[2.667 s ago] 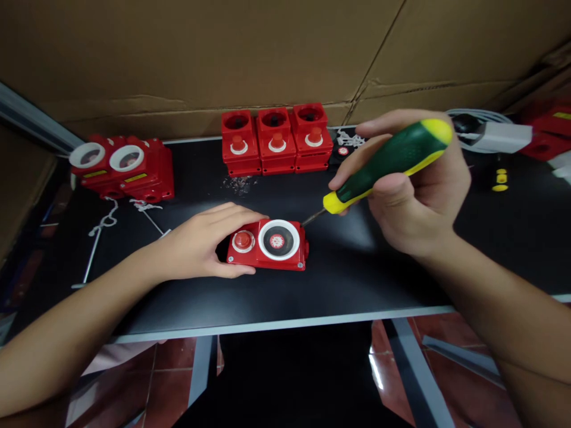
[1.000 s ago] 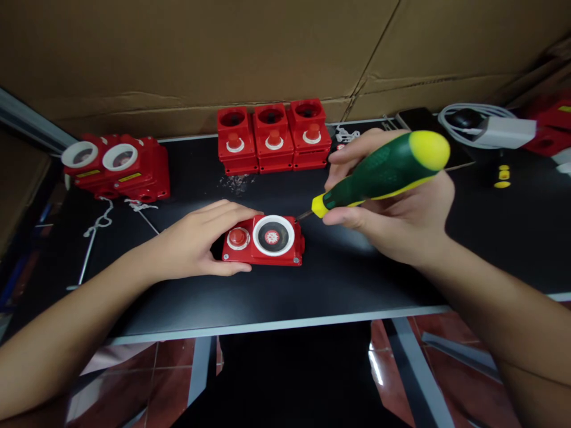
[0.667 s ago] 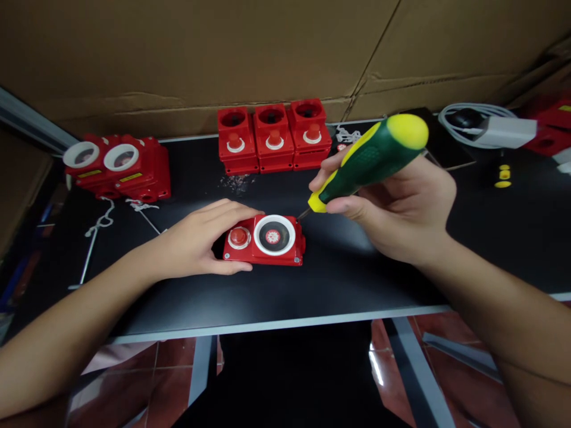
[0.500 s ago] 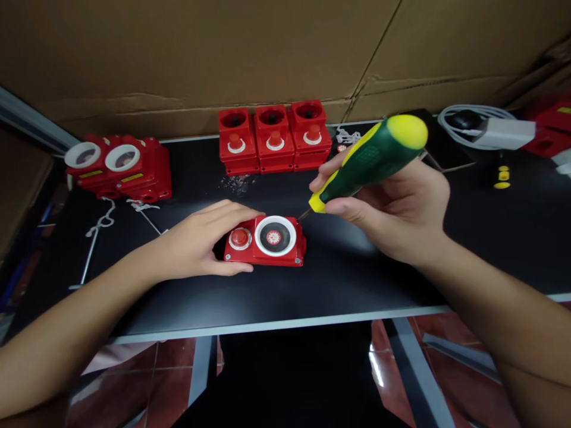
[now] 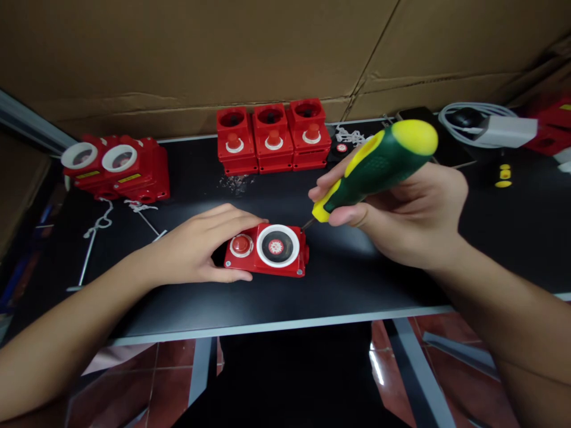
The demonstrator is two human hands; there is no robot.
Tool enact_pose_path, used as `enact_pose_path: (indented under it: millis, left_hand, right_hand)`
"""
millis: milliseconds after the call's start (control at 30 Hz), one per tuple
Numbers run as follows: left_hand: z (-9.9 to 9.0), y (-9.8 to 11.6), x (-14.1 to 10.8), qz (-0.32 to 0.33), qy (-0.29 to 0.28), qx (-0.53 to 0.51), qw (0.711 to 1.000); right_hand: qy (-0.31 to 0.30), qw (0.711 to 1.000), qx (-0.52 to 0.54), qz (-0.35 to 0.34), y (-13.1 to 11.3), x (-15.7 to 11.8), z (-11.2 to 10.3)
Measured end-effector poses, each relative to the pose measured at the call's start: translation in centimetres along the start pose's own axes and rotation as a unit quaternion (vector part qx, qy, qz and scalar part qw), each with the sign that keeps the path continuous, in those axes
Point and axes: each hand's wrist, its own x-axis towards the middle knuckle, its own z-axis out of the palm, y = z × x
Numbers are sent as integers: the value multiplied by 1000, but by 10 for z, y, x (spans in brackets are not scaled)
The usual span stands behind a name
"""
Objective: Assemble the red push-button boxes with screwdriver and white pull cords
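Head view: black bench [image 5: 339,297], cardboard [image 5: 223,53] behind it.
Red box [image 5: 267,252]: lies face up on the bench, between the two hands; red button [image 5: 241,244] at its left end, white ring [image 5: 278,267] with a dark disc to the right; screw heads in both near corners.
Left hand [image 5: 200,246]: curved round the box's left end, thumb along the near side, fingers at the far side; spread to the box's width, gripping it.
Right hand [image 5: 414,208]: fingers and thumb wrapped firmly about the screwdriver [image 5: 379,169].
Screwdriver: slanted, green-and-yellow handle up and to the right, tip at the box's far right corner; seating of tip too small to tell.
Back row: three red units [image 5: 273,139] side by side; crumbs [image 5: 237,184] just in front.
Bench left: two ringed units [image 5: 145,172], corded rods [image 5: 88,258] near them.
Bench right: white adapter [image 5: 511,131], pale cable [image 5: 486,108].
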Motion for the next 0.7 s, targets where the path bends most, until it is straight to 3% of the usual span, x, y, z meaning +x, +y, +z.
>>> enact_pose_path:
  millis: [100, 267, 400, 700]
  left_hand:
    - [0, 1, 0, 1, -2, -5, 1000]
    - [1, 3, 0, 7, 0, -5, 1000]
    - [3, 3, -1, 5, 9, -4, 1000]
    - [3, 1, -2, 3, 2, -3, 1000]
  right_hand:
    - [-23, 1000, 20, 0, 0, 1, 0]
    - [-52, 991, 68, 106, 0, 3, 2]
    - [-47, 986, 92, 134, 5, 4, 3]
    - [-44, 996, 44, 60, 16, 0, 2]
